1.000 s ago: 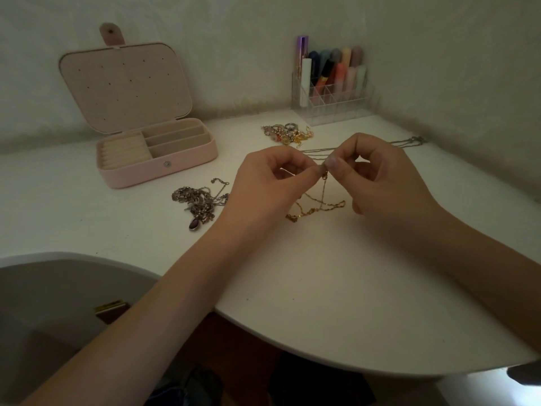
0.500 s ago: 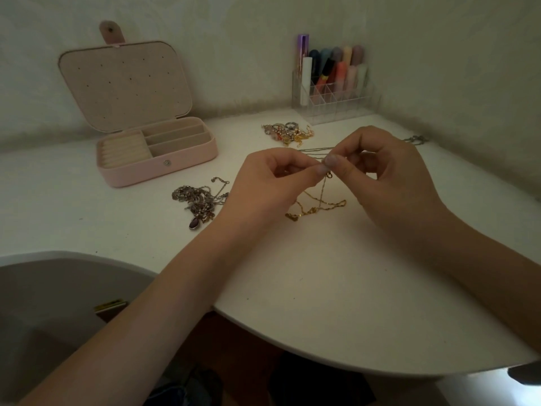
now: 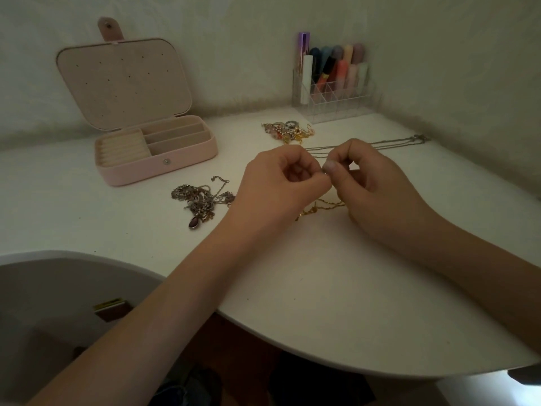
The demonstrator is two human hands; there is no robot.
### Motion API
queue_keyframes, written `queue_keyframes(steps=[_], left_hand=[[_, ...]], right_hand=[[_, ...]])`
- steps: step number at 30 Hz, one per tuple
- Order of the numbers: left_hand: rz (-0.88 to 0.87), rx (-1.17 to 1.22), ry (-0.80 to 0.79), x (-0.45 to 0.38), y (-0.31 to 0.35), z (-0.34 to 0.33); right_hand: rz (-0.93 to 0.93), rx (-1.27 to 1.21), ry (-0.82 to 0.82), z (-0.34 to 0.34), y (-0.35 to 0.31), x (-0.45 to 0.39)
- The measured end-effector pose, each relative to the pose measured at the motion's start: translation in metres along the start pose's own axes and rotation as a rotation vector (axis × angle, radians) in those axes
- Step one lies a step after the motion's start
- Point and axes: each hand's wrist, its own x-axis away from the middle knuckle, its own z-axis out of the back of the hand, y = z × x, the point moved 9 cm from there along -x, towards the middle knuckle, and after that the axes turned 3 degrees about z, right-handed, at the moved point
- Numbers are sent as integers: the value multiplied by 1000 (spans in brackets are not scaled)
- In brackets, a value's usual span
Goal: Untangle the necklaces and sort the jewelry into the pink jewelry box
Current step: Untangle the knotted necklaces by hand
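Left hand (image 3: pixel 278 183) and right hand (image 3: pixel 371 186) meet fingertip-to-fingertip, apparently in a pinching grip.

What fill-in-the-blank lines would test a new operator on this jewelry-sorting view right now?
1. The lid of the pink jewelry box stands ____.
2. The left hand and right hand pinch the thin gold chain necklace together, their fingertips ____.
3. The tangled silver necklace pile with a dark oval pendant lies ____ the box, on the white table.
4. The clear acrylic organizer holds ____.

Missing words: open; touching; outside; lipsticks
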Motion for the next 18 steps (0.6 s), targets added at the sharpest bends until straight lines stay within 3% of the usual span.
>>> queue_keyframes(steps=[6,18], left_hand=[[72,50,-67,-1,-7,-7],[181,213,-98,-2,-15,-7]], right_hand=[[-279,-342,-70,-11,16,3],[-361,-534,-164,-20,21,3]])
